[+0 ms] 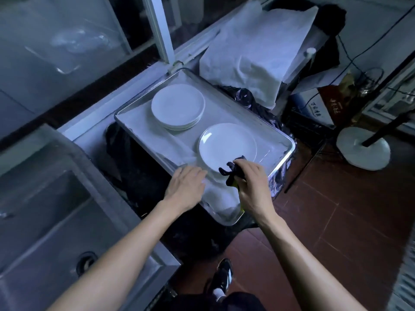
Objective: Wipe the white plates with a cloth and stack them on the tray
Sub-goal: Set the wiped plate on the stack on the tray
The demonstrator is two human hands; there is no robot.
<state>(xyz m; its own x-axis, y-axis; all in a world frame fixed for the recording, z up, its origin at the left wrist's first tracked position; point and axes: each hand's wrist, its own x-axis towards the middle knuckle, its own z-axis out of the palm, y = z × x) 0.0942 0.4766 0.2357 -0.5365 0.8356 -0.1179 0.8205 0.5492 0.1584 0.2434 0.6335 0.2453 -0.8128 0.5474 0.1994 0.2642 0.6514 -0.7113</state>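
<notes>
The right hand (252, 185) gripped a dark cloth (233, 170) on a plate (226, 145) at the tray (283, 158) edge; the left hand (187, 185) lay flat, fingers open.

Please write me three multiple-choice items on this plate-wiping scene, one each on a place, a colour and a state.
1. Where is the stack of plates?
A. in the sink
B. on the tray, at its far end
C. on the floor

2. What colour is the cloth?
A. dark, nearly black
B. white
C. red

3. What is the right hand doing?
A. resting flat and empty
B. lifting the tray
C. gripping the cloth at the near plate's rim

Answers:
1 B, the stack sits inside the metal tray, beyond the near plate.
2 A, it shows dark against the white plate.
3 C, its fingers close on the cloth, while the left hand lies open beside the plate.
</notes>
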